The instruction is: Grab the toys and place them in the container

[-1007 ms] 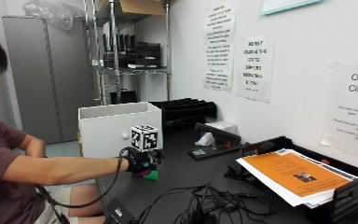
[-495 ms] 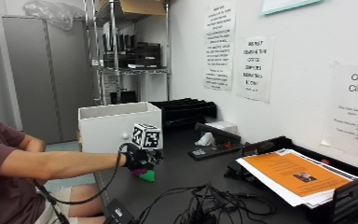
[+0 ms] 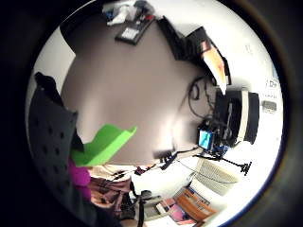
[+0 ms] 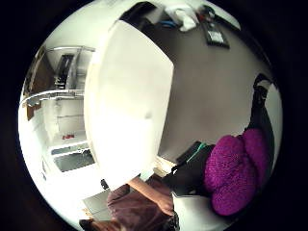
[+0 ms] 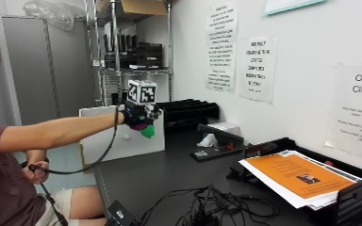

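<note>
1. I am holding my gloved right hand (image 5: 137, 116) raised in the air, just in front of the white container (image 5: 121, 133).
2. My fingers are curling round a purple-and-green toy (image 5: 144, 128), gripping it.
3. The dark table (image 5: 168, 174) is lying well below the toy.

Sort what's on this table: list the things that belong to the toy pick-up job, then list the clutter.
Job:
right hand, gripping the toy
purple and green toy, lifted off the table
white container

Clutter:
orange-topped paper stack
black paper trays
tangled cables
wall notices
</note>
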{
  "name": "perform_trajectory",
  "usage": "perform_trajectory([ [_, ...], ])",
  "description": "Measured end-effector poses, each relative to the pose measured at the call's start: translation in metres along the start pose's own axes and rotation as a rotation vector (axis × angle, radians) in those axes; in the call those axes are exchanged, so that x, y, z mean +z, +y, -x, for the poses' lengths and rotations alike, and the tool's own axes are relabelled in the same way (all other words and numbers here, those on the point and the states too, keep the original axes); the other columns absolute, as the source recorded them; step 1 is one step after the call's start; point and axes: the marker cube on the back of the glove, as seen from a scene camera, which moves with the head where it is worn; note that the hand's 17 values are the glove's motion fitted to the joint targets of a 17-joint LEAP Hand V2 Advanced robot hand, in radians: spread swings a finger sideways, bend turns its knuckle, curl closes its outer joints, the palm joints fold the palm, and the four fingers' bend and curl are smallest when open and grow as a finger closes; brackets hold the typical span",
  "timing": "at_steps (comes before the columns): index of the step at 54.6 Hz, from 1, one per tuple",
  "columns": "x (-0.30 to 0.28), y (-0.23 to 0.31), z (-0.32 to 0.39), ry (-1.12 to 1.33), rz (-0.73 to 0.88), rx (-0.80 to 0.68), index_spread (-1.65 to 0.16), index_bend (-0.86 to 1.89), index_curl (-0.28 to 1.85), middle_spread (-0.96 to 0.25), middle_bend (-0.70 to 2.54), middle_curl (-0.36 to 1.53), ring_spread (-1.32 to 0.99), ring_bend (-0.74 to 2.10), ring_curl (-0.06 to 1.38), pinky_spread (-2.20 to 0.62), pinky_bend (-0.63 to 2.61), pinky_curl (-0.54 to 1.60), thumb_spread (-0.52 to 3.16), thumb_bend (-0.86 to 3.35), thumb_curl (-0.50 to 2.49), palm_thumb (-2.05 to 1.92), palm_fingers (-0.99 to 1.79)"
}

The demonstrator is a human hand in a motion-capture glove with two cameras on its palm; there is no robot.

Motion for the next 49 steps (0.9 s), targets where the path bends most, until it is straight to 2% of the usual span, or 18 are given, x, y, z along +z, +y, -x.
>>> perform_trajectory([
  [11,-0.095,-0.005,0.052,0.025,-0.122,-0.053,-0.23,0.86,0.98,-0.21,1.09,0.84,-0.33,1.3,0.65,-0.33,1.0,0.58,0.69,-0.01,0.95,0.48,1.06],
  [24,-0.147,-0.021,0.128,0.018,-0.207,-0.14,-0.23,0.83,1.01,-0.21,1.08,0.85,-0.32,1.3,0.63,-0.33,0.99,0.58,0.69,-0.02,0.97,0.47,1.07],
  [34,-0.15,-0.037,0.187,0.051,-0.22,-0.213,-0.24,0.81,1.03,-0.21,1.07,0.86,-0.32,1.31,0.63,-0.33,0.98,0.58,0.68,-0.02,0.99,0.47,1.07],
  [49,-0.119,-0.066,0.247,0.039,-0.246,-0.304,-0.24,0.79,1.06,-0.21,1.06,0.86,-0.32,1.3,0.62,-0.33,0.98,0.58,0.68,-0.02,1.0,0.46,1.08],
])
